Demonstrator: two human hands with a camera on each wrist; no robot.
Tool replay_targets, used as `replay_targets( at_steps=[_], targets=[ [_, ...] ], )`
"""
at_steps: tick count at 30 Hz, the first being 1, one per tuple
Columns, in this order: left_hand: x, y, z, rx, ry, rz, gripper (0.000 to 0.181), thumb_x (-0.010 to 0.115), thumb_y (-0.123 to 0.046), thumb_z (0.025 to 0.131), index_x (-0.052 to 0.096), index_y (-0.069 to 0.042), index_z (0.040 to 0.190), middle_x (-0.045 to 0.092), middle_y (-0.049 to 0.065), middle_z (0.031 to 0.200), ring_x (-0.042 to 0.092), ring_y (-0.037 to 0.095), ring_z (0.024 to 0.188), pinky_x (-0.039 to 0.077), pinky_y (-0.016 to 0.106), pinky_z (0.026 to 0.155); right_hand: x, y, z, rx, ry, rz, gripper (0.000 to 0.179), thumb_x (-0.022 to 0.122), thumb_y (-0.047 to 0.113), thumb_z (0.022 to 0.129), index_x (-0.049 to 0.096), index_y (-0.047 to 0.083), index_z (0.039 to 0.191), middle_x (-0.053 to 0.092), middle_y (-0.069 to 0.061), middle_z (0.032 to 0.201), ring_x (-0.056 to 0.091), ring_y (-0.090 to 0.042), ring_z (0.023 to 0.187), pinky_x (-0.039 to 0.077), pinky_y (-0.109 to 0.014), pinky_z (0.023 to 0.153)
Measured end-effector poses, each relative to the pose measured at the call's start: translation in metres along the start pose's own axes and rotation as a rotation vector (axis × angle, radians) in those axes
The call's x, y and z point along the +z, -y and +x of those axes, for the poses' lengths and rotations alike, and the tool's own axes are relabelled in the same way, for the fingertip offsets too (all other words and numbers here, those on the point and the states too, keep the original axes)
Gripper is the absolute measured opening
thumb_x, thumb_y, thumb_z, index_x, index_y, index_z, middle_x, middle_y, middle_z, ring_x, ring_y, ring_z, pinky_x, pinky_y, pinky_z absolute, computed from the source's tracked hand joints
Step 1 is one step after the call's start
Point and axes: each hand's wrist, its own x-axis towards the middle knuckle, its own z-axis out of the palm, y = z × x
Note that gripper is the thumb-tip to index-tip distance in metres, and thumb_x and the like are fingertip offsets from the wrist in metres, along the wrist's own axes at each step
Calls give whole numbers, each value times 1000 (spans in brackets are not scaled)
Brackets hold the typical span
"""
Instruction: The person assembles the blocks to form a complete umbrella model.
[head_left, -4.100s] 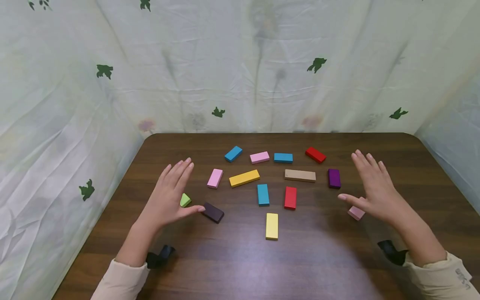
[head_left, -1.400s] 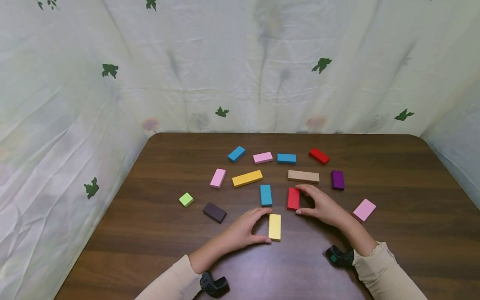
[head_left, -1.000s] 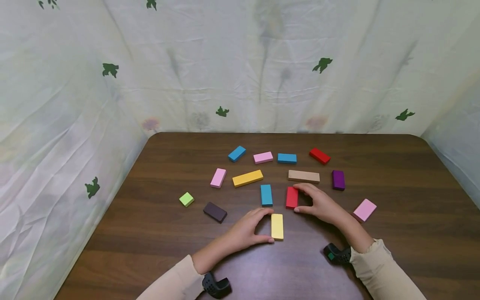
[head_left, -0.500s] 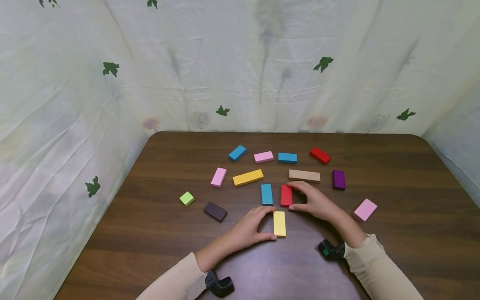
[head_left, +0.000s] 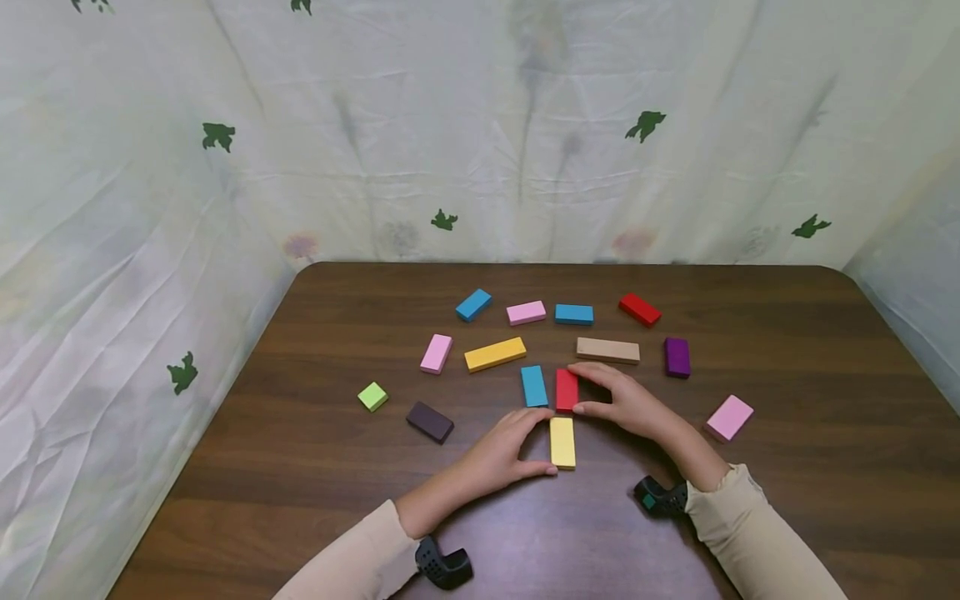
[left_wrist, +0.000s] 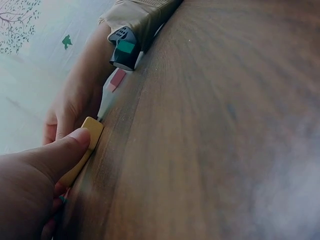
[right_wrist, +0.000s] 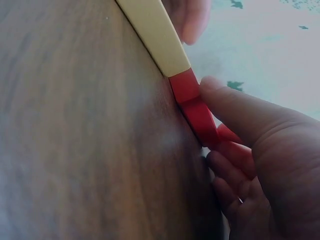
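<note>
My left hand (head_left: 487, 458) pinches a yellow wooden block (head_left: 562, 443) end to end between thumb and fingers, at the middle of the table. In the left wrist view the thumb lies on the near end of that yellow block (left_wrist: 92, 131). Just beyond it, my right hand (head_left: 630, 404) grips a red block (head_left: 566, 389) by its two ends, thumb nearest me. The right wrist view shows the near end of the red block (right_wrist: 186, 86) right against the yellow one (right_wrist: 155, 35). A blue block (head_left: 534, 386) lies close left of the red block, near my left fingertips.
Around the hands lie a dark block (head_left: 431, 422), a green block (head_left: 372, 397), an orange-yellow block (head_left: 495, 354), a tan block (head_left: 607, 350), a purple block (head_left: 677, 357) and a pink block (head_left: 729, 418). Several more blocks line the back. A cloth (head_left: 480, 125) hangs behind the table.
Both hands came down from raised, spread positions to the blocks. Since then the yellow block has slid right and the red block left, bringing them nearly into line. The blue block has tilted slightly.
</note>
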Motion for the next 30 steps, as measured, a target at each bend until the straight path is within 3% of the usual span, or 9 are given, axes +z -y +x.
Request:
replay_targets(
  at_steps=[16,24,30],
  targets=[
    [-2,0,4,3,8,-3,71,67,-43,77,40,-7,131,44,5,128,38,18,119,32,34,98,3,1,2,-55,-6,-27,62,66,37,80,46,7,131,45,-11,131,36,-29,123,28,-50,97],
    [0,3,6,33,-3,10,73,69,-41,76,40,-5,132,45,6,125,40,18,116,33,34,96,5,2,1,-42,1,-51,61,62,41,81,46,11,132,46,-9,131,35,-29,123,19,-59,95],
    [0,2,5,27,-12,10,72,70,-40,75,41,-7,132,45,5,120,41,17,110,37,31,92,7,4,1,-49,-1,-73,61,61,43,82,46,12,132,47,-7,130,36,-28,122,19,-58,95]
  ],
)
